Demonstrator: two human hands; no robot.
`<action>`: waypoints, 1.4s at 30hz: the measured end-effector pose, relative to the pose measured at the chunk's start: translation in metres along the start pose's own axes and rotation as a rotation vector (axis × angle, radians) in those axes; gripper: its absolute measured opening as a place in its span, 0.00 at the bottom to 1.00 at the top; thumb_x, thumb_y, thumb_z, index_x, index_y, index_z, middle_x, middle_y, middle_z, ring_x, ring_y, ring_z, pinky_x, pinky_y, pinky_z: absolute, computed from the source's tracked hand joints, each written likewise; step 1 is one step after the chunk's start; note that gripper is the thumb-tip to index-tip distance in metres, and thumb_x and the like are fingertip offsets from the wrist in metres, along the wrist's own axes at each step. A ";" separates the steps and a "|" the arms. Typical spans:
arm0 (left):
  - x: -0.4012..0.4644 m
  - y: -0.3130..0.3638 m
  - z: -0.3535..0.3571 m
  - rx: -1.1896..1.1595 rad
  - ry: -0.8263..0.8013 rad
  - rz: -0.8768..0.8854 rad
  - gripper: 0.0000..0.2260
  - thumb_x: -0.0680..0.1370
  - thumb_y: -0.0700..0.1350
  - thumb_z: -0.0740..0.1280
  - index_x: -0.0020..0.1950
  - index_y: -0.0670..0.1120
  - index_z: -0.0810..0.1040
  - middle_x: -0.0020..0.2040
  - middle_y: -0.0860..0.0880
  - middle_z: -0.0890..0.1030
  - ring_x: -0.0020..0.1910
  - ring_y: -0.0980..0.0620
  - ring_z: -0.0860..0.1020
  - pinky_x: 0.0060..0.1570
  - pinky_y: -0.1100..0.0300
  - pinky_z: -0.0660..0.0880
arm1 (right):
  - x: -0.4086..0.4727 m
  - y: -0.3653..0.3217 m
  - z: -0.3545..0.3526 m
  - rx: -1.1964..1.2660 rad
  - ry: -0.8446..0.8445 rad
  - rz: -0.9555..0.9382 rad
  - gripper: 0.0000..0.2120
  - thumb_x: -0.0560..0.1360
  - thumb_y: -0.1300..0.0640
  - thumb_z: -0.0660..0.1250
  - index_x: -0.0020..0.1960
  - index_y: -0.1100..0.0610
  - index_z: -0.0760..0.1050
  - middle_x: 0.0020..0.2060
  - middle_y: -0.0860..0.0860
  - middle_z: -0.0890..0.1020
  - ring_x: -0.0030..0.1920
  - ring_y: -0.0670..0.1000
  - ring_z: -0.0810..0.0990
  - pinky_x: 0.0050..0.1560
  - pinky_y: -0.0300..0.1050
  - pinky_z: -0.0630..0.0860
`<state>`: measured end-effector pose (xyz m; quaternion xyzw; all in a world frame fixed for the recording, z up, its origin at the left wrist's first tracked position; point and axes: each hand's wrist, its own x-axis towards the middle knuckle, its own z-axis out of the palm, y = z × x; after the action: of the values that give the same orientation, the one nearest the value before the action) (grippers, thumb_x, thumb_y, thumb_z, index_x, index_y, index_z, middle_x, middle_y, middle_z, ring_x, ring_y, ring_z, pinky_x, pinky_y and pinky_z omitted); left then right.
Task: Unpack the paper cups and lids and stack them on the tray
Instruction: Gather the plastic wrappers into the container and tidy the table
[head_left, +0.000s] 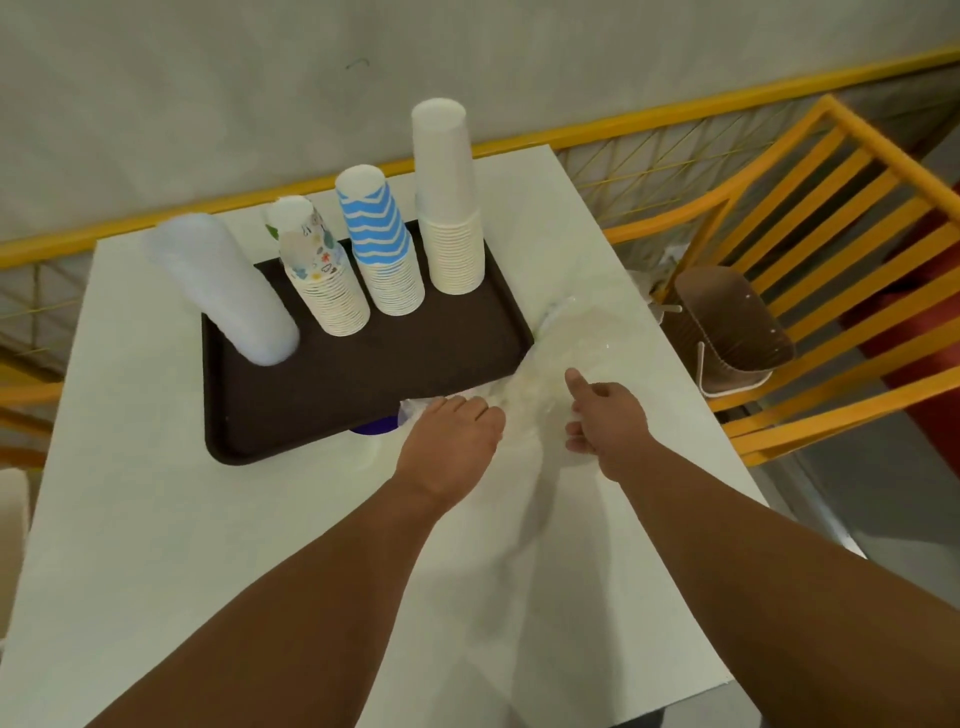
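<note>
- Stacks stand in a row on our dark brown tray (363, 379), which lies on the white table (156, 519).
- At the left end of the row we have the stack of translucent lids (228, 291), leaning toward the left.
- Next to it stands the stack of patterned cups (324, 280), upside down, then the stack of blue zigzag cups (387, 244), then the tall stack of plain white cups (449, 208) at the right end.
- All three cup stacks sit near the far edge of the tray, close beside one another; whether they touch, we cannot tell.
- Just off the tray's right edge lies a crumpled clear plastic wrapper (576, 338) on the table.
- Our left hand (452, 441) reaches over the tray's near right corner, fingers curled down onto the wrapper; it seems to grip the film, though the fingertips are hidden.
- Our right hand (605, 415) is on the same wrapper, thumb stretched forward and the other fingers curled in on the film.
- Something blue (371, 427) peeks out from under the tray's near edge; too little shows for us to name it.
- Beyond the table's right side stands an orange slatted chair (810, 218) with a brown basket-like holder (727, 322) on it.
- Behind the table runs an orange rail (571, 130) with wire mesh, against a pale wall.
</note>
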<state>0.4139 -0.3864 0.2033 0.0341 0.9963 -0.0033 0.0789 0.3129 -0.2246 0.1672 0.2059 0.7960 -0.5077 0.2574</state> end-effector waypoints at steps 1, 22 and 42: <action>0.000 -0.002 0.002 -0.028 -0.009 0.007 0.12 0.85 0.49 0.53 0.64 0.48 0.72 0.61 0.50 0.76 0.61 0.50 0.74 0.64 0.56 0.65 | 0.002 -0.002 0.001 -0.036 0.024 -0.009 0.28 0.74 0.35 0.65 0.61 0.56 0.74 0.49 0.54 0.81 0.44 0.53 0.82 0.39 0.44 0.83; 0.075 0.025 0.008 -0.507 0.021 -0.365 0.17 0.80 0.41 0.64 0.69 0.46 0.72 0.61 0.46 0.78 0.59 0.47 0.77 0.59 0.55 0.74 | 0.011 -0.006 0.002 0.195 -0.028 -0.105 0.16 0.78 0.46 0.66 0.61 0.54 0.75 0.53 0.53 0.79 0.47 0.52 0.79 0.50 0.50 0.82; 0.006 -0.020 -0.009 -0.734 0.450 -0.543 0.03 0.77 0.36 0.62 0.45 0.43 0.73 0.33 0.51 0.73 0.32 0.53 0.71 0.33 0.61 0.66 | 0.005 -0.026 0.023 0.325 0.033 0.060 0.25 0.79 0.36 0.54 0.50 0.55 0.78 0.48 0.54 0.81 0.53 0.58 0.79 0.62 0.57 0.74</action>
<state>0.4057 -0.4055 0.2110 -0.2562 0.8971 0.3338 -0.1348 0.2983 -0.2560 0.1748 0.2770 0.7011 -0.6182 0.2225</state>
